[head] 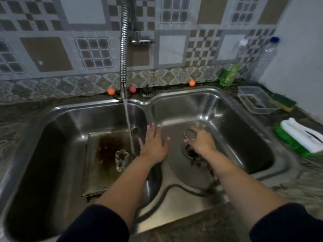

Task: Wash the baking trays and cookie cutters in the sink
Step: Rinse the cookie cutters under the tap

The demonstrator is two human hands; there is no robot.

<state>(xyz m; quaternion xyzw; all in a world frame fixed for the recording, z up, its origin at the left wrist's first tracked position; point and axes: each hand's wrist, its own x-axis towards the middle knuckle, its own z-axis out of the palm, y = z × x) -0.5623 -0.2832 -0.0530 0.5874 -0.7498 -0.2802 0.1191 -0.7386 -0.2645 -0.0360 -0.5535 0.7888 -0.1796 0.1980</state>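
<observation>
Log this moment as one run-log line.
left hand: open, over basin divider | right hand: holds round cutter in right basin | tap water: running | baking tray: left basin, flower cutter on it

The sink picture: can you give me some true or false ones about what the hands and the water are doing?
1. Water is running from the tap into the left basin. True.
2. The right hand holds a round metal ring cutter. True.
3. The left hand grips the baking tray. False: its fingers are spread open above the divider between the basins, holding nothing.
4. A flower-shaped cutter lies on the tray in the left basin. True.
5. The green and yellow sponge is in the right basin. False: it sits on the counter to the right, beside a clear plastic box.
</observation>
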